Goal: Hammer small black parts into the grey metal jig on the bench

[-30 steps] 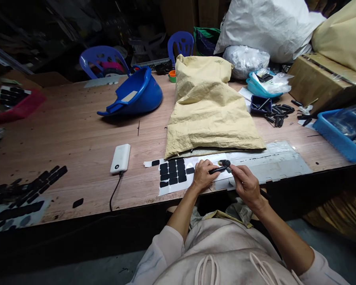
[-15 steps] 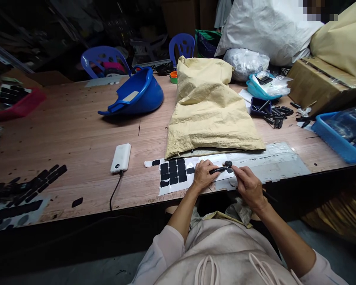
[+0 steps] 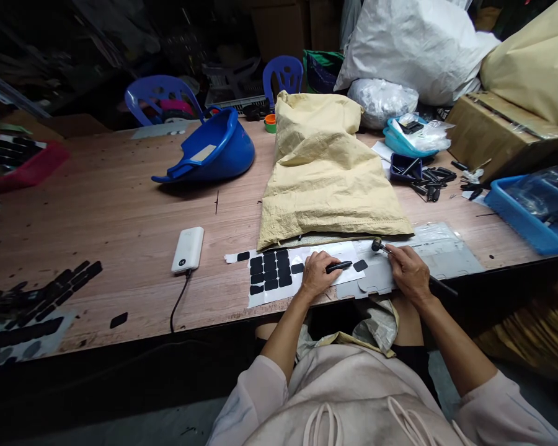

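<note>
My left hand (image 3: 317, 273) is closed on a slim black pen-shaped piece (image 3: 339, 266), held low and nearly level over a white sheet (image 3: 265, 299). Black rounded patches (image 3: 270, 273) lie in rows on that sheet, left of the hand. One loose black patch (image 3: 360, 266) is just beyond the tip of the piece. In my right hand (image 3: 410, 274) is a small hammer (image 3: 377, 244), its dark round head to the left and its black handle sticking out behind the hand. The head is apart from the black piece.
A large yellow sack (image 3: 330, 173) lies beyond my hands. To the left are a white power bank (image 3: 188, 248) with a cable and a blue scoop-shaped basin (image 3: 232, 148). At right stand a blue tray (image 3: 516, 217), a cardboard box (image 3: 502, 133) and loose black pieces (image 3: 432, 186).
My right hand has drawn back to the right with the hammer, whose head has left the tip of the black piece. My left hand stays nearly in place.
</note>
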Demonstrator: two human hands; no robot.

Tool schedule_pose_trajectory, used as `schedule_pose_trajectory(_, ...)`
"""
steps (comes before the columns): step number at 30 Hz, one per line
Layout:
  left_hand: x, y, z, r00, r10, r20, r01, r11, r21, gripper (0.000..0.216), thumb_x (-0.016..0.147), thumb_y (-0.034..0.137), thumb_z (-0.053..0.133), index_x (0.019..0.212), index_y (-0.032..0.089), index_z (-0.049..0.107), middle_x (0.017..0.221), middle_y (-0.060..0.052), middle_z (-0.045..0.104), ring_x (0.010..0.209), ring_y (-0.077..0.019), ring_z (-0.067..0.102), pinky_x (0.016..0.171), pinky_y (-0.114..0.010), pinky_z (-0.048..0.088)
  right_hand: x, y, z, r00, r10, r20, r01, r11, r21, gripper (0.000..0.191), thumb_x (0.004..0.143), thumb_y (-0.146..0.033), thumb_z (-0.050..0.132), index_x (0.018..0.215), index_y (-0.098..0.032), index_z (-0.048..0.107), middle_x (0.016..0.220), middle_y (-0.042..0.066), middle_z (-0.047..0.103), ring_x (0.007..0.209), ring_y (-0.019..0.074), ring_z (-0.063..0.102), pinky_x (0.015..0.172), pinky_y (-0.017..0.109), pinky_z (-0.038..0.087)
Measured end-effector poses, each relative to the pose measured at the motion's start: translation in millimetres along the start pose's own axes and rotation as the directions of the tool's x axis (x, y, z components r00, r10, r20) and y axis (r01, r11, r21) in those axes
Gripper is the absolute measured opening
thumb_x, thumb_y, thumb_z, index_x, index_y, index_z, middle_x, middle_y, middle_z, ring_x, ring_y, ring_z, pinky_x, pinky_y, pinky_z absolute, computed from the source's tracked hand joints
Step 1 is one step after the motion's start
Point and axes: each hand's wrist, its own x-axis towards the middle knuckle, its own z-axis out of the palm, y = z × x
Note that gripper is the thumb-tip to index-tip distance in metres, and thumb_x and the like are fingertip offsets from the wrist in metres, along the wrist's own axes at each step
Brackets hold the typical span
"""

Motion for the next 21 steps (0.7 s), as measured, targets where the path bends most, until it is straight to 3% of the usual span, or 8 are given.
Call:
schedule_pose_trajectory(8,0.9,1.0,-1.9,1.0,-0.018,0.009,0.018,1.0,0.005,0.02,0.086,0.025,0.079,0.105,0.028,0.082,0.099,-0.003,0.072,0.099,-0.0239,0.06,0.094,-0.04,0.047,-8.4,-3.6,8.4,0.999,0.035,-0.017,-0.036,0.999,-0.021,0.031,0.102,-0.028,0.053,0.119,-0.025,0.078,0.096,0.008,0.071,0.087,0.0222,0.062,0.079,0.034,0.048)
schedule_pose_trajectory(12,0.8,3.1,-4.0,0.999,-0.026,0.02,0.025,1.0,0.009,0.019,0.085,0.026,0.079,0.103,0.029,0.081,0.098,-0.003,0.072,0.1,-0.0245,0.06,0.094,-0.04,0.047,-5.3,-25.3,1.6,0.996,0.09,0.013,-0.091,0.983,0.159,0.034,0.104,-0.03,0.05,0.129,-0.027,0.073,0.102,0.007,0.073,0.094,0.0214,0.068,0.082,0.033,0.053)
schedule_pose_trajectory(15,0.8,4.9,-5.1,0.999,-0.033,0.016,0.033,0.999,0.013,0.02,0.084,0.025,0.079,0.103,0.028,0.081,0.099,-0.003,0.072,0.101,-0.0249,0.06,0.096,-0.041,0.047,-6.0,-47.8,0.4,0.996,0.054,0.065,-0.071,0.954,0.292,0.035,0.105,-0.03,0.049,0.132,-0.026,0.071,0.104,0.007,0.074,0.095,0.0203,0.07,0.087,0.033,0.056)
schedule_pose_trajectory(21,0.7,5.6,-5.1,0.999,-0.03,0.011,0.03,0.999,0.019,0.02,0.084,0.024,0.078,0.103,0.029,0.08,0.099,-0.002,0.073,0.102,-0.0248,0.06,0.096,-0.041,0.046,-19.8,-73.0,5.6,0.982,0.008,0.187,-0.045,0.98,0.192,0.038,0.105,-0.028,0.048,0.132,-0.03,0.074,0.097,0.004,0.073,0.085,0.0184,0.068,0.07,0.028,0.054)
